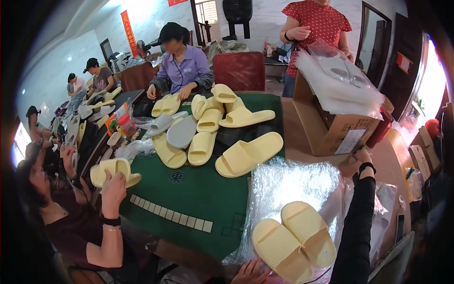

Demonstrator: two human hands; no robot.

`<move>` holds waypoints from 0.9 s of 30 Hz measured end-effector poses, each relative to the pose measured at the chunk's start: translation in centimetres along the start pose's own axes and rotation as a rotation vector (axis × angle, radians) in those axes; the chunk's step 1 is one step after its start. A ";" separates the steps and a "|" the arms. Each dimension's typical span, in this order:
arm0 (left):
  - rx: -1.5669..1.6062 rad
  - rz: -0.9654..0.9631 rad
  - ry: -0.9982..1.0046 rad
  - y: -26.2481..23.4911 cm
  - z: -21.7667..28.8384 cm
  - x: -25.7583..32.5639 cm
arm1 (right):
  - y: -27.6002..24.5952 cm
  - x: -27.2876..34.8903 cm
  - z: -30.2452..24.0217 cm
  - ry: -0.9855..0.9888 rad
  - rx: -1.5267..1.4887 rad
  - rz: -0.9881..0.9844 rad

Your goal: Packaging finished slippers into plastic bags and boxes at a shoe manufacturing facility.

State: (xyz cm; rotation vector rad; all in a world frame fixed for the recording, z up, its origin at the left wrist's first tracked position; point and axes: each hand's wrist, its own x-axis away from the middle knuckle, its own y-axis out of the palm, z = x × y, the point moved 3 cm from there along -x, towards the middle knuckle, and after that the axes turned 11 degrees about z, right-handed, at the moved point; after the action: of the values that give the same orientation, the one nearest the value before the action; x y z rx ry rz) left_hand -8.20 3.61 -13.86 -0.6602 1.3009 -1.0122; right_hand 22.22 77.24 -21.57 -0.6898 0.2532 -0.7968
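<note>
So the left hand [251, 273] was down at the bottom edge, fingers gripping the heel end of a pair of pale yellow foam slide sandals [294, 240] lying side by side on a crinkly clear plastic bag [283, 182]. The right hand [363, 156], in a black sleeve, was stretched out to the brown cardboard box [331, 135] — couldn't tell if it was clenched. More yellow slides were heaped on the green-topped bench [189, 194].
</note>
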 end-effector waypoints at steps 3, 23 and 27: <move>0.003 0.002 0.024 0.1 0.0 0.3 | 0.4 0.4 -0.4 0.137 -0.126 0.047; -0.084 0.093 0.036 0.1 0.6 0.9 | -6.8 0.4 -1.8 0.816 -0.895 0.068; -0.040 0.046 0.006 0.0 0.2 1.0 | -10.8 1.1 -3.4 1.173 -1.033 0.200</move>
State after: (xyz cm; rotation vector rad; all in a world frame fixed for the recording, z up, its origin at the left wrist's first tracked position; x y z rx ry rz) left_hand -8.01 2.66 -14.24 -0.6550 1.3387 -0.9541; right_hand 15.27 69.49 -17.05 -1.0480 1.8603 -0.7699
